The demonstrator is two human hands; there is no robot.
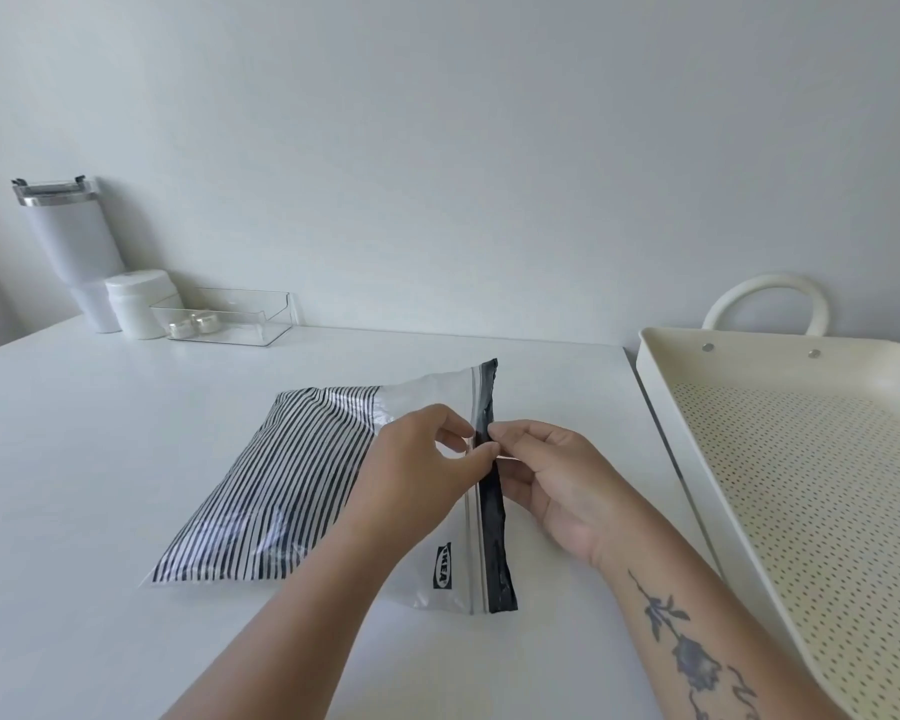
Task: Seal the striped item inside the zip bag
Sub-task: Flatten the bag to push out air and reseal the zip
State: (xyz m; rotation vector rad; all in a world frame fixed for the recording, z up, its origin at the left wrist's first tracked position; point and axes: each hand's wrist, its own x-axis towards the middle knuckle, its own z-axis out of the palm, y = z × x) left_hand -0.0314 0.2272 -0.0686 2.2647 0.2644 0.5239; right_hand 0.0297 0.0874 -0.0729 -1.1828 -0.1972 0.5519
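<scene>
A clear zip bag (440, 574) lies flat on the white table (74, 459), its black zip strip (497, 543) on the right end. A black-and-white striped item (276, 485) lies inside, filling the bag's left part. My left hand (417, 470) rests over the bag's middle, thumb and forefinger pinching the zip strip about halfway along. My right hand (557, 480) pinches the same strip from the right, fingertips touching those of the left. The stretch of strip under the fingers is hidden.
A cream perforated tray (801, 459) with a loop handle stands at the right, overhanging the table edge. At the back left stand a white tumbler (68, 241), a white jar (139, 301) and a clear plastic box (230, 317) with small round items.
</scene>
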